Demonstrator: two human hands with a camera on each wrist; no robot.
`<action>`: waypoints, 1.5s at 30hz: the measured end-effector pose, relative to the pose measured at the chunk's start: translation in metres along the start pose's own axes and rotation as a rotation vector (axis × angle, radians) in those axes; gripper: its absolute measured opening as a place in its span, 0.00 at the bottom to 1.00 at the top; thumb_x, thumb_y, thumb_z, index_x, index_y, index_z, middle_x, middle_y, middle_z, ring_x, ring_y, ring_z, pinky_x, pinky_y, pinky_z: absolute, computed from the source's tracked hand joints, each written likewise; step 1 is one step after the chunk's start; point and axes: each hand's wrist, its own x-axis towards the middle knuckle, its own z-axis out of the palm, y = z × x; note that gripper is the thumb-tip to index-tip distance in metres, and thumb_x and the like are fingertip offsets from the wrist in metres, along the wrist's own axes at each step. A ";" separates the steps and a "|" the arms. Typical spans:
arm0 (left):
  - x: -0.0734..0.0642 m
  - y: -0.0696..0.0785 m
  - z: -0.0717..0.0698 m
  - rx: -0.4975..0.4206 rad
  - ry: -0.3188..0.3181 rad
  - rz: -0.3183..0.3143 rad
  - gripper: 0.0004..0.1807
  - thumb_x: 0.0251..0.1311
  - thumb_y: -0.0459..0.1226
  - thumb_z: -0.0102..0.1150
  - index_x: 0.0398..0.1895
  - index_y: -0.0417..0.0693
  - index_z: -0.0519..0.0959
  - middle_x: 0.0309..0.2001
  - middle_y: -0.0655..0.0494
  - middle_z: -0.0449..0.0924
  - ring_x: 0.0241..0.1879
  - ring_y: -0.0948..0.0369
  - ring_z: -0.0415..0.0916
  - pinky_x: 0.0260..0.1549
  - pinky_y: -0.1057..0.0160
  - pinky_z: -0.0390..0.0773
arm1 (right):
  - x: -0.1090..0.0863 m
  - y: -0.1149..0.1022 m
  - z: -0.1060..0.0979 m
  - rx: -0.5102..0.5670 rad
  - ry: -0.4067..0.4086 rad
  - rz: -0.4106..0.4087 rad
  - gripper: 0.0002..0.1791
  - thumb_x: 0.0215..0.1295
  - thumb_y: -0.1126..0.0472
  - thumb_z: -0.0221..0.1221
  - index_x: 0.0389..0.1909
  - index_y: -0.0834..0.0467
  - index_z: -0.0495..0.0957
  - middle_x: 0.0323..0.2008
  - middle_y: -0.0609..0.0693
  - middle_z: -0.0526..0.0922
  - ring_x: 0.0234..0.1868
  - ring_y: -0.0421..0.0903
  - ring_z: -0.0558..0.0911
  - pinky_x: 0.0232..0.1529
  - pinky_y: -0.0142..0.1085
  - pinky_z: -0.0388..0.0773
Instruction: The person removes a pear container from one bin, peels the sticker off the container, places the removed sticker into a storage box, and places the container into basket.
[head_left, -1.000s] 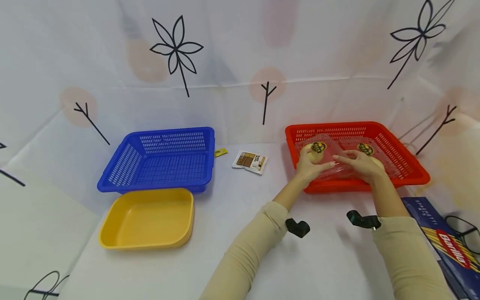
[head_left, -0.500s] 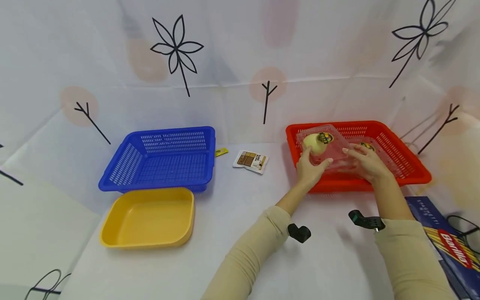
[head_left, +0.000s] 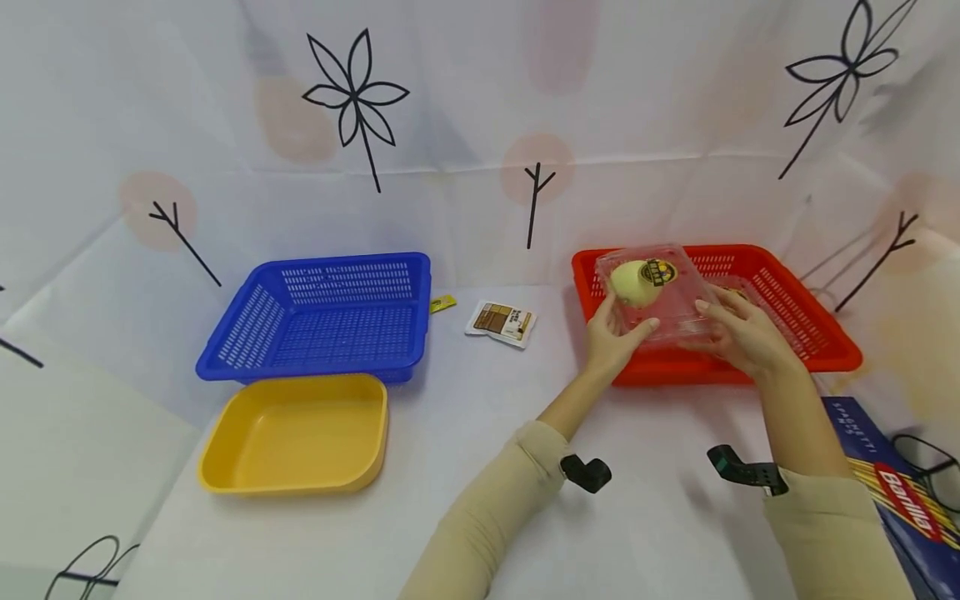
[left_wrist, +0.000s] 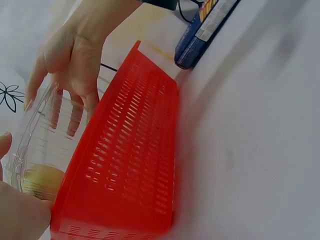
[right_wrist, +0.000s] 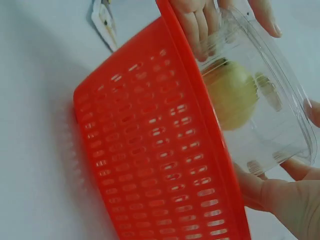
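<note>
Both hands hold a clear plastic clamshell box [head_left: 678,287] by its two sides, close over the red basket [head_left: 828,354]. A pale yellow-green round fruit [right_wrist: 232,95] lies inside it, and a dark round label [head_left: 658,272] is stuck on the lid. My left hand [head_left: 609,337] grips the near left corner, thumb on top. At the right side, my right hand [head_left: 750,333] has its thumb on the lid and its fingers beneath, seen through the plastic in the left wrist view. Behind the right hand, a second clear box [head_left: 750,290] lies in the basket, mostly hidden.
A blue basket [head_left: 337,333] stands at the left, with a yellow tray [head_left: 292,483] in front. Between the baskets lie a small brown-and-white packet [head_left: 501,323] and a little yellow sachet [head_left: 442,303]. A blue spaghetti box [head_left: 892,483] lies at the right edge.
The clamshell box has come up out of the red basket, tilted at first and now raised over its near rim. Both hands rose with it, the right thumb staying on the lid.
</note>
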 end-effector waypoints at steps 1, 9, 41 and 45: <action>-0.002 0.001 -0.002 -0.015 -0.011 -0.008 0.39 0.52 0.28 0.65 0.69 0.40 0.61 0.68 0.51 0.61 0.66 0.63 0.58 0.59 0.72 0.62 | -0.003 0.001 0.002 0.004 -0.006 -0.011 0.34 0.68 0.55 0.53 0.71 0.49 0.50 0.54 0.44 0.67 0.46 0.39 0.78 0.42 0.37 0.81; -0.014 0.016 -0.020 0.024 -0.046 -0.057 0.38 0.53 0.33 0.66 0.69 0.45 0.62 0.67 0.54 0.64 0.64 0.62 0.62 0.57 0.69 0.67 | -0.018 0.007 0.015 0.170 -0.124 -0.130 0.26 0.70 0.63 0.49 0.66 0.54 0.54 0.47 0.47 0.76 0.42 0.46 0.82 0.40 0.39 0.81; -0.072 0.058 -0.115 0.045 -0.100 -0.055 0.38 0.52 0.32 0.64 0.68 0.44 0.62 0.69 0.51 0.59 0.69 0.58 0.55 0.65 0.62 0.58 | -0.057 0.047 0.087 -0.323 -0.160 -0.365 0.25 0.69 0.66 0.49 0.65 0.51 0.58 0.58 0.43 0.65 0.51 0.37 0.74 0.46 0.27 0.76; -0.081 0.059 -0.130 0.041 -0.102 -0.044 0.38 0.52 0.31 0.63 0.68 0.43 0.61 0.70 0.49 0.58 0.69 0.56 0.53 0.66 0.60 0.56 | -0.056 0.058 0.099 -0.340 -0.161 -0.363 0.25 0.68 0.67 0.50 0.64 0.51 0.60 0.57 0.41 0.67 0.48 0.37 0.77 0.46 0.27 0.76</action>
